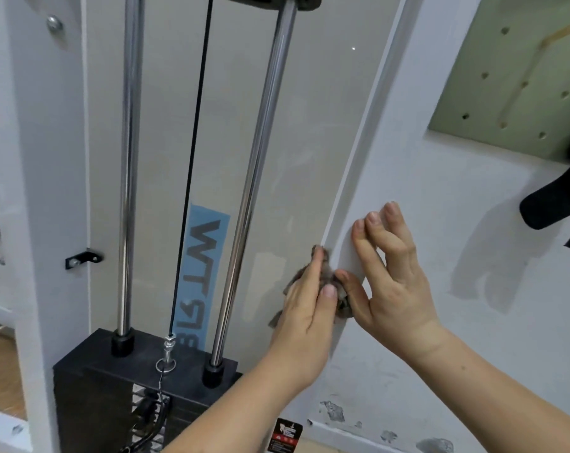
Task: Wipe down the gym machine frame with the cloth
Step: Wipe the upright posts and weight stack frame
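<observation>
The white frame upright [380, 132] of the gym machine slants from top right down to the middle. A small grey-brown cloth [326, 273] is pressed against its inner edge, mostly hidden by fingers. My left hand [305, 308] grips the cloth from the left. My right hand [391, 273] pinches the cloth with its thumb, and its other fingers lie spread flat on the upright's face.
Two chrome guide rods [128, 165] [260, 152] and a black cable [195, 125] run down to the black weight stack [91, 371] at the lower left. A second white upright [48, 191] stands on the left. A black padded part [551, 204] juts in at the right edge.
</observation>
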Action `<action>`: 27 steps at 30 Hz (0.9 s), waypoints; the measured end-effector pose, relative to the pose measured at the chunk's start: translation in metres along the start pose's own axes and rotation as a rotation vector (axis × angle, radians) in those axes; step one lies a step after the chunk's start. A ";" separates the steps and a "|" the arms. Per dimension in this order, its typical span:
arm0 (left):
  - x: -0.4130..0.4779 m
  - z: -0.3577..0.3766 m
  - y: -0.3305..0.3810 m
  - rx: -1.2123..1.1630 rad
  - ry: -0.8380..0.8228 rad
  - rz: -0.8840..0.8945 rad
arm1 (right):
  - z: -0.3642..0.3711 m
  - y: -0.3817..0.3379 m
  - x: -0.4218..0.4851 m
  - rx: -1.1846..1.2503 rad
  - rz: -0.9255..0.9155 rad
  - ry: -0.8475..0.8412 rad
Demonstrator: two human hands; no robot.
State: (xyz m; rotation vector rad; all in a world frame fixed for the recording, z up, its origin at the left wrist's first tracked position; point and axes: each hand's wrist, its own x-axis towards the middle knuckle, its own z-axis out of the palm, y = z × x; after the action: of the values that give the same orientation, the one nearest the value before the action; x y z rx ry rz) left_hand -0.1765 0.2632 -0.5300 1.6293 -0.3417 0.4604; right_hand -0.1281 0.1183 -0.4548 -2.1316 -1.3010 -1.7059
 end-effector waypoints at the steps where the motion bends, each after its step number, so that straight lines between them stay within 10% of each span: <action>1: 0.012 -0.003 0.010 0.034 0.010 0.062 | -0.002 0.000 0.002 -0.004 0.000 0.004; 19: 0.021 -0.005 0.007 0.325 0.103 0.050 | -0.030 0.017 0.027 -0.096 0.062 -0.025; 27: 0.026 0.003 0.038 0.045 0.061 0.035 | -0.028 0.020 0.028 -0.037 0.052 -0.007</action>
State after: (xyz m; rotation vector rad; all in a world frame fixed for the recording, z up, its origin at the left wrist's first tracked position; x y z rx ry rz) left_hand -0.1719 0.2578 -0.4847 1.6513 -0.3167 0.5461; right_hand -0.1353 0.1055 -0.4129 -2.1734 -1.2136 -1.7169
